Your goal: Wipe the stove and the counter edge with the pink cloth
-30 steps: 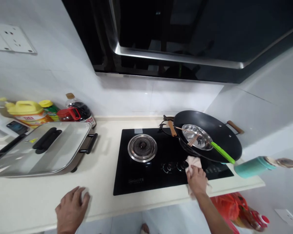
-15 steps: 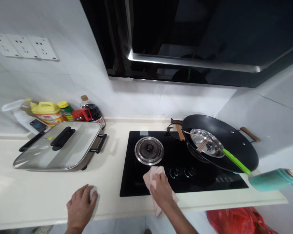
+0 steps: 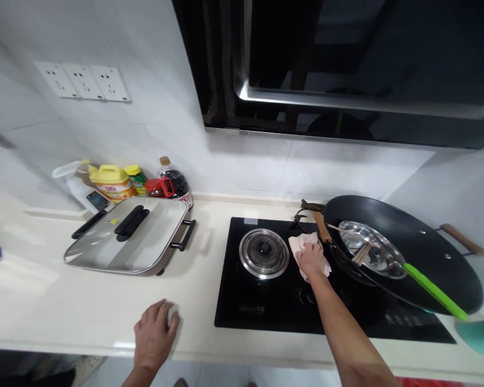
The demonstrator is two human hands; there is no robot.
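Note:
My right hand [image 3: 312, 261] presses a pale pink cloth [image 3: 297, 243] onto the black glass cooktop [image 3: 262, 307], fingers bent over it. The cloth lies between the left burner [image 3: 264, 253] and the wok [image 3: 431, 258]. Part of the cloth is covered by the hand. On the white counter [image 3: 105, 309], left of the cooktop, my left hand [image 3: 155, 332] rests palm down with thumb and fingers apart, holding nothing. The control knobs [image 3: 304, 295] are partly behind my right forearm.
Inside the wok sit a metal bowl [image 3: 349, 228], wooden chopsticks and a green-handled utensil [image 3: 433, 290]. A lidded electric pan [image 3: 161, 236] stands left, with bottles [image 3: 115, 183] behind it. The range hood [image 3: 339, 59] hangs overhead. A teal container [image 3: 482, 336] is at the right edge.
My right hand has slid the cloth away from the cooktop's front edge, back and right to beside the wok. The view has shifted left. My left hand still rests on the counter.

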